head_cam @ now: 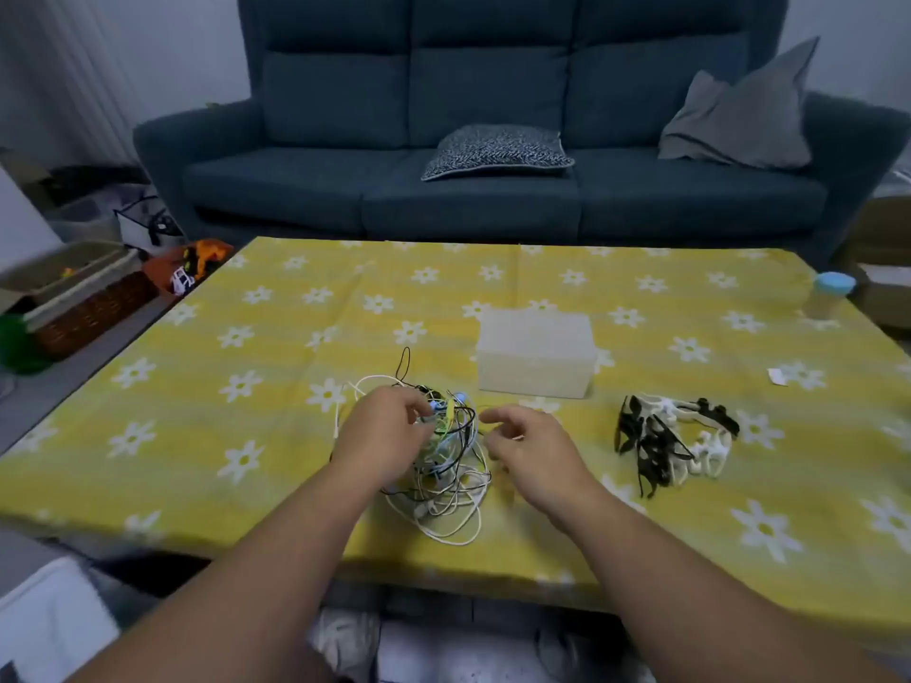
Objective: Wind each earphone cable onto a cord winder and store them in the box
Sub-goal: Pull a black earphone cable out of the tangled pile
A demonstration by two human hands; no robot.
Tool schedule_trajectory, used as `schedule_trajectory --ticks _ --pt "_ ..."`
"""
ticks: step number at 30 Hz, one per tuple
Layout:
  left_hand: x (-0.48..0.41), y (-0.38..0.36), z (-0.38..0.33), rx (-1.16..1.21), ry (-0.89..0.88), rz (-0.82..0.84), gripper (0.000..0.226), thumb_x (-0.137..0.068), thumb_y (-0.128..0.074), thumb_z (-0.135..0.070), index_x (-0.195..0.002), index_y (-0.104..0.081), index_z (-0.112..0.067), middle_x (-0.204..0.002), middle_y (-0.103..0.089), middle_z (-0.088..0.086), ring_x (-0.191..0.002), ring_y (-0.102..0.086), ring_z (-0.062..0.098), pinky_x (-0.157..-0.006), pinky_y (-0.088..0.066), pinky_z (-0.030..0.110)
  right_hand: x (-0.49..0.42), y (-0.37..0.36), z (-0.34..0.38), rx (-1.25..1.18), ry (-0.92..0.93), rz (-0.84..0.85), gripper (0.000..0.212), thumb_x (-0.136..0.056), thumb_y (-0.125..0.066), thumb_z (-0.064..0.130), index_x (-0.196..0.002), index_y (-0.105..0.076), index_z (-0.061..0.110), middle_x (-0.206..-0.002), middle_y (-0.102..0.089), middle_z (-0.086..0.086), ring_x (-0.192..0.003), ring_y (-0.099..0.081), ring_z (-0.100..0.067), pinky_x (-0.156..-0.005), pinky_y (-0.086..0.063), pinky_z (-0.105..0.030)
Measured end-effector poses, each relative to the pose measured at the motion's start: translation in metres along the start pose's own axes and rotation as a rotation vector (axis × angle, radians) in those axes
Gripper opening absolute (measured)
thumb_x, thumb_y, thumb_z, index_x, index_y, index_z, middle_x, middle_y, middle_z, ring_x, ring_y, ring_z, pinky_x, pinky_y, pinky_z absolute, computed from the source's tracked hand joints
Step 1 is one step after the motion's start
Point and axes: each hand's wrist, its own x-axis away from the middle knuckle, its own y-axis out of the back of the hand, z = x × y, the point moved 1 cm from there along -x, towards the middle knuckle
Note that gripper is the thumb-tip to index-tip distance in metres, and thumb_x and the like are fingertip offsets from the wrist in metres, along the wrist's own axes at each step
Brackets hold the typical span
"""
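A tangle of white, black, green and blue earphone cables (443,490) lies on the yellow flowered tablecloth near the front edge. My left hand (379,431) rests over the pile's left side with its fingertips curled into the wires. My right hand (527,446) hovers just right of the pile, fingers loosely curled, holding nothing. A heap of black and white cord winders (670,441) lies to the right. The translucent white box (535,357) stands closed behind the cables.
The table (246,337) fills the middle of the view. A small jar with a blue lid (830,295) stands at its far right edge, and a scrap of white paper (776,377) lies near it. A dark sofa (493,140) stands behind; baskets and toys (88,298) crowd the floor at left.
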Motion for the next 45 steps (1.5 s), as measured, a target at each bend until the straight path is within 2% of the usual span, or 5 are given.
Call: schedule_trajectory --ticks 9,17,22,34,45 --pt "-0.046 -0.026 0.0 -0.243 -0.102 0.081 0.025 -0.076 -0.078 -0.041 -0.062 -0.061 -0.031 -0.081 -0.051 -0.006 -0.083 -0.056 0.02 -0.068 -0.043 0.03 -0.056 -0.007 0.005 0.289 -0.047 0.055 0.022 -0.081 -0.06 0.006 -0.092 -0.077 0.012 -0.087 -0.074 -0.009 -0.078 -0.066 -0.023 -0.07 -0.052 -0.031" --pt "-0.061 -0.016 0.002 0.405 0.069 -0.01 0.018 -0.093 -0.059 -0.016 -0.076 -0.062 -0.015 -0.065 -0.063 0.002 -0.048 -0.048 0.009 -0.048 -0.034 0.023 -0.063 -0.013 0.008 0.141 0.016 0.059 0.032 -0.082 -0.06 0.007 -0.099 -0.072 0.031 -0.062 -0.061 0.005 -0.05 -0.047 -0.012 -0.054 -0.038 -0.024" --pt "-0.057 -0.008 -0.007 0.603 0.103 -0.219 0.016 -0.099 -0.054 -0.012 -0.086 -0.06 -0.004 -0.073 -0.065 0.023 -0.043 -0.055 0.0 -0.041 -0.034 0.017 -0.065 -0.007 0.013 0.24 0.034 -0.157 0.018 -0.079 -0.07 0.014 -0.062 -0.067 0.021 -0.059 -0.066 0.001 -0.062 -0.065 -0.019 -0.063 -0.051 -0.031" --pt "-0.07 0.005 0.021 0.753 0.435 -0.513 0.029 -0.093 -0.055 -0.009 -0.065 -0.053 -0.018 -0.054 -0.039 0.002 -0.047 -0.033 0.02 -0.051 -0.029 0.025 -0.07 0.041 0.031 -1.026 -0.251 -0.265 0.038 -0.103 -0.04 0.017 -0.069 -0.054 0.008 -0.07 -0.066 -0.011 -0.062 -0.07 -0.025 -0.064 -0.053 -0.032" --pt "-0.08 0.017 0.049 0.817 0.584 -0.573 0.007 -0.076 -0.054 -0.017 -0.07 -0.053 -0.015 -0.06 -0.044 0.005 -0.063 -0.044 0.025 -0.064 -0.038 0.035 -0.074 0.052 0.027 -1.13 -0.248 -0.275 0.021 -0.09 -0.041 0.017 -0.078 -0.057 0.012 -0.071 -0.058 -0.01 -0.061 -0.059 -0.025 -0.066 -0.048 -0.03"
